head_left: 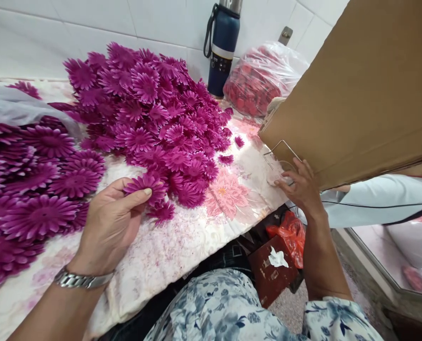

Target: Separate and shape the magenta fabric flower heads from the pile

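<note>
My left hand (109,222), with a metal watch on the wrist, pinches a purple fabric flower (147,185) between thumb and fingers above the flowered tablecloth (182,246). A big heap of the same purple flowers (150,109) lies behind it. More, larger purple flowers (30,189) are spread at the left. My right hand (301,187) reaches to the table's right edge, fingers curled on a small clear thing beside a wire frame (281,150); what it holds I cannot make out.
A large cardboard box (360,90) looms at the right. A dark blue flask (222,47) and a clear bag of red pieces (260,80) stand at the tiled wall. Below the table are a brown tissue box (273,272) and an orange bag (289,234).
</note>
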`<state>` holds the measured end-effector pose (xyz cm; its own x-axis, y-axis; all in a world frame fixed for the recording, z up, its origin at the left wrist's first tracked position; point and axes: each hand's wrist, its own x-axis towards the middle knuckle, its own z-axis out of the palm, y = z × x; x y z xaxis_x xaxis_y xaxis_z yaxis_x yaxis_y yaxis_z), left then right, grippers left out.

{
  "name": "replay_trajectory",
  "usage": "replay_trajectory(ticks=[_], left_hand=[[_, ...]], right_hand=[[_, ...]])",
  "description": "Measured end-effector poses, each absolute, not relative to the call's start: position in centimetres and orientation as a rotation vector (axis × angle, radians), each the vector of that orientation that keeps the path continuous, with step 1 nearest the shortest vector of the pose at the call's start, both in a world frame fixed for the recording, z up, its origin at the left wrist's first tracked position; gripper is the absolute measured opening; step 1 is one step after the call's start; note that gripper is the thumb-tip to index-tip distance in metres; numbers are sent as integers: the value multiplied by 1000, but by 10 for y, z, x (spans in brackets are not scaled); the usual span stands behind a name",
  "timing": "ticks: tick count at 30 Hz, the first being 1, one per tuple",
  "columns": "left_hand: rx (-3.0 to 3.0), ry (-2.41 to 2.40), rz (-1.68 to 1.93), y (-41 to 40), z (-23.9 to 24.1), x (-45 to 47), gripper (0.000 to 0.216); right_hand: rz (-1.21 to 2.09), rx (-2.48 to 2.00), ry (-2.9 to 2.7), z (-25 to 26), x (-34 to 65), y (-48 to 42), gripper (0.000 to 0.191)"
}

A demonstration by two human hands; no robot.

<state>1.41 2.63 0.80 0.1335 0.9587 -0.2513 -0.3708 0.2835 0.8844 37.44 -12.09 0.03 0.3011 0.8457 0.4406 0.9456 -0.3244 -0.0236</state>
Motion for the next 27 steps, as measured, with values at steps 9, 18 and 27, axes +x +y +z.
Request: replay_trajectory(ticks=[9, 18, 27], left_hand=[[729, 869, 984, 13, 11, 17, 24], [637, 776, 922, 12, 9, 14, 22], [594, 799, 1075, 15, 6, 17, 22]], right_hand=[[-810, -1842, -1387, 13, 339, -115, 15], [-357, -1417, -1868, 16, 242, -46, 11], [284, -1028, -2137, 23, 160, -1, 17]])
